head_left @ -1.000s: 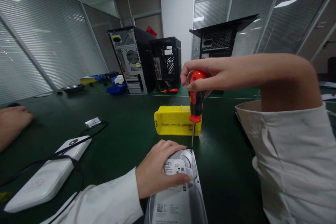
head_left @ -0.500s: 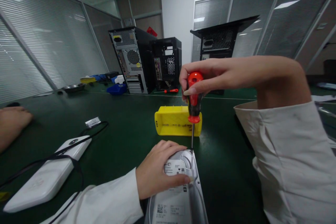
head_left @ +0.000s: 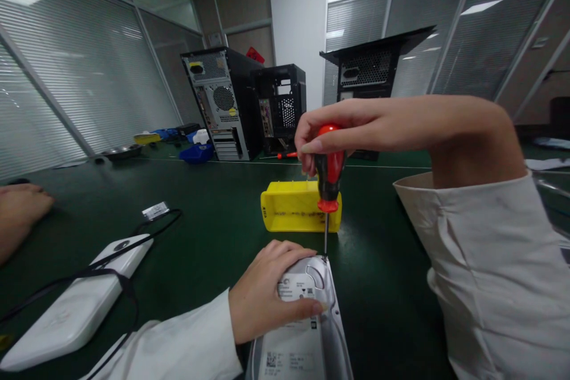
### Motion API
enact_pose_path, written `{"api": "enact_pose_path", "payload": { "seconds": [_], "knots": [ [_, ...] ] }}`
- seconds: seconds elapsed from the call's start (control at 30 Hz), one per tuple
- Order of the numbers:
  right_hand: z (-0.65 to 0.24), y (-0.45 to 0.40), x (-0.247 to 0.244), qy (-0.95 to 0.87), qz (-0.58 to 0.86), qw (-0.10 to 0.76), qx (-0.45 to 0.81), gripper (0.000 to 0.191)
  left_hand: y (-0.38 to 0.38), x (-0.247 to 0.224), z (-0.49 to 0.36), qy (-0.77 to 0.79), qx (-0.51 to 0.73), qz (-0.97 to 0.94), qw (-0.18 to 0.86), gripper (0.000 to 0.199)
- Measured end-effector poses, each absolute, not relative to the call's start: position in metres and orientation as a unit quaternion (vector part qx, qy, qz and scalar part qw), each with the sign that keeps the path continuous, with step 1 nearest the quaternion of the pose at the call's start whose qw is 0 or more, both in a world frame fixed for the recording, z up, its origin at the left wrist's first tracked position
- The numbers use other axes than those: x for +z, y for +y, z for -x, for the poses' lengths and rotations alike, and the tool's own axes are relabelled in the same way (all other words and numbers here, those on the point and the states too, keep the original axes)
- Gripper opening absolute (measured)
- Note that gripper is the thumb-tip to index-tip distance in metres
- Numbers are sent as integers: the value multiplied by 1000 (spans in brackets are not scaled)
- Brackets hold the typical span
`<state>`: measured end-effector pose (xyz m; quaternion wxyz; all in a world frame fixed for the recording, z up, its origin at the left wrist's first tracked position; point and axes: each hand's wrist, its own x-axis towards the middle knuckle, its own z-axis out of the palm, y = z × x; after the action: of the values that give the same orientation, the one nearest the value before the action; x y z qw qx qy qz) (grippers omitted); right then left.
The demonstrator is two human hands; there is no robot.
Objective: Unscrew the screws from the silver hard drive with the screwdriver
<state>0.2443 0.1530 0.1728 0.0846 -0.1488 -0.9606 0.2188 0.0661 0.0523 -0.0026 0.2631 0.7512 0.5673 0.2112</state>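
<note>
A silver hard drive [head_left: 291, 347] with a white label lies on the green table at the bottom centre. My left hand [head_left: 274, 291] grips it across the top, thumb on the label side and fingers over its far left edge. In my right hand [head_left: 329, 133] is a red and black screwdriver [head_left: 328, 181], held upright by the handle. Its tip meets the far right corner of the drive, where a small dark screw seems to sit. Just beyond the drive stands a yellow plastic bin [head_left: 289, 208], partly behind the screwdriver.
A white power bank [head_left: 66, 312] with a black cable lies at left. Another person's hand [head_left: 22, 214] rests at the left edge. Computer cases [head_left: 222, 101] stand at the back, with a blue bin [head_left: 196, 153] and a second red screwdriver [head_left: 287, 155] near them.
My right fingers have shifted slightly left around the screwdriver handle, which appears turned. The tip stays on the drive's corner, and my left hand keeps its grip.
</note>
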Motion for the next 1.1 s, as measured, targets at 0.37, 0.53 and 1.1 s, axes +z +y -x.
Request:
{"api": "enact_pose_path", "payload": {
  "seconds": [0.37,0.53,1.1],
  "knots": [
    [-253,154,175,-949,177,31,259,33,52,-2,-65,570,216,-746,268,60],
    [-258,153,176,-951,159,36,261,29,51,-2,-65,572,213,-746,265,61],
    [-251,155,175,-959,143,32,241,33,52,-4,-64,565,216,-755,253,60]
  ]
}}
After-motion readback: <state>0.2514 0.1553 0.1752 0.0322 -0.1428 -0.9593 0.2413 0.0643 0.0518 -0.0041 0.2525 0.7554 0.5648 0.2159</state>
